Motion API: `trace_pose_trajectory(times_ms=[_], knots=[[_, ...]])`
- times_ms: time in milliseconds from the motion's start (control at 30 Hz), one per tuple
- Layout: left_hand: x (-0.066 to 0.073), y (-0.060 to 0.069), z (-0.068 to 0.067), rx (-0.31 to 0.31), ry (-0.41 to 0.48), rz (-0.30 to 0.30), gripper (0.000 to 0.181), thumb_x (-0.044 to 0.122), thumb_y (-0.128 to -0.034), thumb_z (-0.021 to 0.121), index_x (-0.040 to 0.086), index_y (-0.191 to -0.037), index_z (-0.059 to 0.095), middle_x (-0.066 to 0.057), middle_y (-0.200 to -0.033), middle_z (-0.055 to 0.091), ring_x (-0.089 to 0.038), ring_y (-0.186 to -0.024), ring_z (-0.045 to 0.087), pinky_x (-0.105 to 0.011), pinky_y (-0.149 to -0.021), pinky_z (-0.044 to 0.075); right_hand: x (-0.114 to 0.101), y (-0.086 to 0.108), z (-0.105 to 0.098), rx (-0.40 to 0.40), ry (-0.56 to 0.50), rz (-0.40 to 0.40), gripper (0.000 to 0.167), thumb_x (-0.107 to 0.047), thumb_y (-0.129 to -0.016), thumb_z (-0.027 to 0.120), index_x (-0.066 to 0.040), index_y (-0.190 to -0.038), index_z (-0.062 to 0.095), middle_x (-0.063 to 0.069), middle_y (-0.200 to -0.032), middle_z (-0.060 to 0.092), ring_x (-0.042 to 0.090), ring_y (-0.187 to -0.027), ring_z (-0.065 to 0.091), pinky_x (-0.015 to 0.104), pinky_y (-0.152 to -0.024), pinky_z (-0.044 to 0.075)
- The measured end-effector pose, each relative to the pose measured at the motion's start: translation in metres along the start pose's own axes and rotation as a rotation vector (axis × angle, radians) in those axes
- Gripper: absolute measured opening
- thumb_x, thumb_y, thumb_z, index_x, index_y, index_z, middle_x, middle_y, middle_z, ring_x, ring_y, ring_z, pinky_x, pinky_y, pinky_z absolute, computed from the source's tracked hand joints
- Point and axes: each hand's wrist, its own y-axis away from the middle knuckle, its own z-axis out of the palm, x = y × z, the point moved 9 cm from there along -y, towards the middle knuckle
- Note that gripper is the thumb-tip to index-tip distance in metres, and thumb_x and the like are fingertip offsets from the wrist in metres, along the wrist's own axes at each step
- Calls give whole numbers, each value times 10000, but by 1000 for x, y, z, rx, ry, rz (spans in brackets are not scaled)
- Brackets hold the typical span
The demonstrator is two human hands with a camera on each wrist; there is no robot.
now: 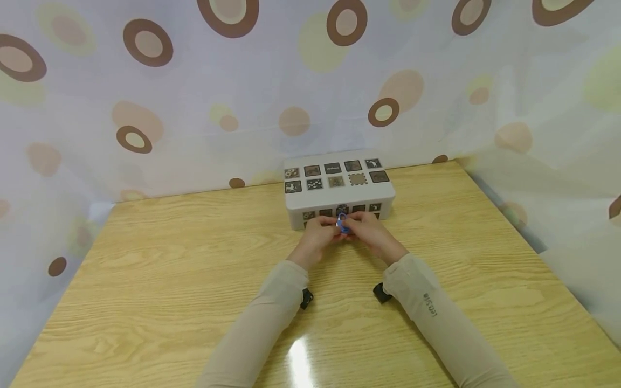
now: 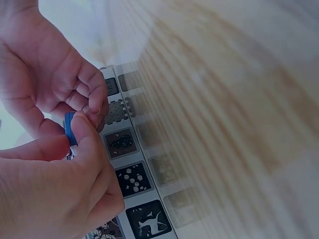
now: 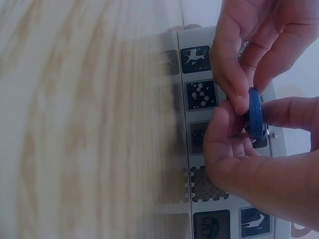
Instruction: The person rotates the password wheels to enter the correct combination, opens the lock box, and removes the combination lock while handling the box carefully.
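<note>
A small blue padlock [image 1: 343, 223], flat with rounded ends, is between both hands in front of the box. My left hand [image 1: 316, 238] pinches it between thumb and index finger, as the left wrist view shows on the padlock [image 2: 70, 128]. My right hand [image 1: 373, 233] holds it from the other side; in the right wrist view its thumb and curled fingers lie around the padlock [image 3: 255, 114]. Just behind stands a white box [image 1: 335, 198] printed with dark square pictures, its lid down. A dark metal clasp [image 1: 342, 208] sits on its front. Fingers hide whether the padlock touches the clasp.
The box stands near the back edge of a wooden table [image 1: 194, 269], close to a white curtain [image 1: 194, 124] patterned with brown and yellow rounds. The curtain also hangs along both sides. Black straps [image 1: 382, 293] show under both sleeves.
</note>
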Motion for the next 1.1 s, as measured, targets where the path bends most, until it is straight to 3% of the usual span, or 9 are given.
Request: trace_pose_trajectory(times_ms=[300,600,867,1100], knots=[[6,-3,-3,13,-3,21,253,-119,-923,507,-152,-1171,541,-246,-1127,579,-193,-834,632,-319,-886,554,-5,-4,-5,-39,-70,-9,377,-98,-1001,444,203,-1226,469,100,-980,570,83,-759,592,216,-751,553],[8,-4,-1,3,25,19,253,-120,-917,525,-153,-1167,541,-199,-1074,586,-164,-805,617,-315,-894,550,-7,-5,-3,-58,-54,-4,362,-118,-996,500,188,-1188,513,60,-942,585,83,-761,585,212,-752,545],[4,-4,0,7,16,26,257,-134,-899,536,-150,-1156,545,-216,-1082,594,-183,-819,638,-277,-840,566,-2,-4,-3,-36,-51,6,382,-101,-995,486,210,-1215,484,128,-1027,583,79,-765,600,196,-746,553],[2,-2,-1,7,20,32,234,-125,-915,520,-163,-1145,538,-229,-1091,583,-178,-806,631,-299,-851,565,-1,-4,0,-68,-64,-8,364,-64,-981,488,213,-1216,473,133,-1041,579,90,-785,602,237,-794,558]])
